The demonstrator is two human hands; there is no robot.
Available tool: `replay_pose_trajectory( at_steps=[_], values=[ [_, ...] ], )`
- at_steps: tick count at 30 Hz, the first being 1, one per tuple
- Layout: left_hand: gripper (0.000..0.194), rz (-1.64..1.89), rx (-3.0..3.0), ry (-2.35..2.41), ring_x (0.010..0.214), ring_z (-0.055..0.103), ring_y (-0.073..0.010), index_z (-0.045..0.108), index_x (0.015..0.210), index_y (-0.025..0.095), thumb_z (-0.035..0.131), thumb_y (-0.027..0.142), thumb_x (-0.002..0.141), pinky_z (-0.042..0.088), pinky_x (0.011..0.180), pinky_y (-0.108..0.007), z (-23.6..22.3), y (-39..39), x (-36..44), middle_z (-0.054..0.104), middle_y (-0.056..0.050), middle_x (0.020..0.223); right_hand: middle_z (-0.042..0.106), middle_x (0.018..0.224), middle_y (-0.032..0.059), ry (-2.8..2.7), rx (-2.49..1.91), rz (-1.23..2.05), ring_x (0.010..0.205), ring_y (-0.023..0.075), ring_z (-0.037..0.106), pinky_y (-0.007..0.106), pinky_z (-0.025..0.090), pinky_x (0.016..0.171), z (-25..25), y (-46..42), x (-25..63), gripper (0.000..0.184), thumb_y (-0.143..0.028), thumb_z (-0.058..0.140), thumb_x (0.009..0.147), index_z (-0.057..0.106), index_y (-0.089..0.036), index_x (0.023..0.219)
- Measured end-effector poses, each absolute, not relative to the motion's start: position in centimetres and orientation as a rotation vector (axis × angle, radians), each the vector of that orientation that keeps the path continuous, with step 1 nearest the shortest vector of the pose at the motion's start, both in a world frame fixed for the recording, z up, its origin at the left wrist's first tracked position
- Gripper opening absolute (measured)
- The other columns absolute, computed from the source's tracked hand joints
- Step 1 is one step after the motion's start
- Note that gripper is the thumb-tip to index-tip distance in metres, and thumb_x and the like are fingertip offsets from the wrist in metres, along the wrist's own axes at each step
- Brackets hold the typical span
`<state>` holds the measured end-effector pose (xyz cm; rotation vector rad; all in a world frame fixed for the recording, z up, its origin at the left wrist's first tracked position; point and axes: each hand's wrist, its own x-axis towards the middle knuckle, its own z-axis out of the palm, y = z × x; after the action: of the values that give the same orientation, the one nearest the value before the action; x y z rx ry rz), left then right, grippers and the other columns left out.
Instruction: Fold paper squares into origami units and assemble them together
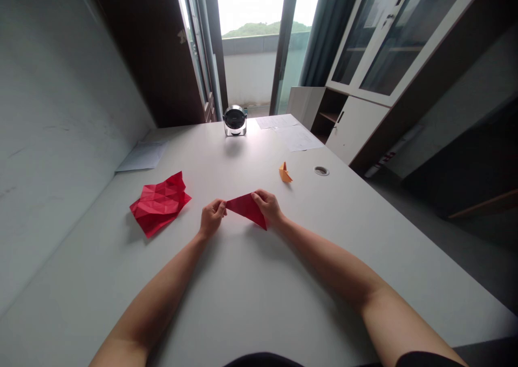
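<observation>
A red paper folded into a triangle (246, 208) is held just above the white table (251, 280) between both hands. My left hand (212, 217) pinches its left tip with closed fingers. My right hand (267, 205) grips the triangle's upper right edge, fingers curled over it. A crumpled, creased red paper sheet (159, 202) lies flat to the left of my left hand, untouched.
A small orange folded paper figure (285, 173) sits beyond my right hand. A small round fan (235, 121) stands at the table's far end, white sheets (289, 132) beside it and one white sheet (142, 155) at far left. A cable hole (321, 170) is right.
</observation>
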<state>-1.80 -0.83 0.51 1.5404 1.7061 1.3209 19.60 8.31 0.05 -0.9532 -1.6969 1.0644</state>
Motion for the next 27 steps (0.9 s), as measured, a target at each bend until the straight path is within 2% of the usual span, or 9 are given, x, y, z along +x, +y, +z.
replay_pose_trajectory(
  at_steps=[7, 14, 27],
  values=[
    [0.028, 1.162, 1.713, 1.727, 0.072, 0.063, -0.0160, 0.070, 0.088, 0.020, 0.051, 0.041, 0.093, 0.047, 0.068, -0.025, 0.31, -0.55, -1.84, 0.072, -0.003, 0.081, 0.055, 0.065, -0.0004, -1.780, -0.913, 1.062, 0.060, 0.0136, 0.046, 0.025, 0.037, 0.055, -0.23, 7.95, 19.35, 0.037, -0.051, 0.054, 0.090, 0.061, -0.018, 0.077],
    [0.027, 1.064, 1.805, 1.698, 0.073, 0.062, -0.0160, 0.072, 0.094, 0.021, 0.052, 0.039, 0.094, 0.047, 0.069, -0.025, 0.27, -0.70, -1.71, 0.072, -0.003, 0.083, 0.047, 0.059, -0.0058, -1.787, -0.904, 1.100, 0.053, 0.0107, 0.038, 0.022, 0.032, 0.050, -0.29, 7.77, 19.24, 0.026, -0.046, 0.055, 0.089, 0.061, -0.021, 0.092],
    [0.029, 0.951, 1.896, 1.647, 0.075, 0.061, -0.0164, 0.074, 0.096, 0.022, 0.052, 0.040, 0.094, 0.047, 0.072, -0.026, 0.35, -0.80, -1.50, 0.074, -0.003, 0.089, 0.058, 0.065, -0.0030, -1.943, -0.835, 1.266, 0.055, 0.0107, 0.044, 0.021, 0.034, 0.051, -0.26, 7.59, 19.27, 0.026, -0.044, 0.055, 0.089, 0.062, -0.019, 0.091]
  ],
)
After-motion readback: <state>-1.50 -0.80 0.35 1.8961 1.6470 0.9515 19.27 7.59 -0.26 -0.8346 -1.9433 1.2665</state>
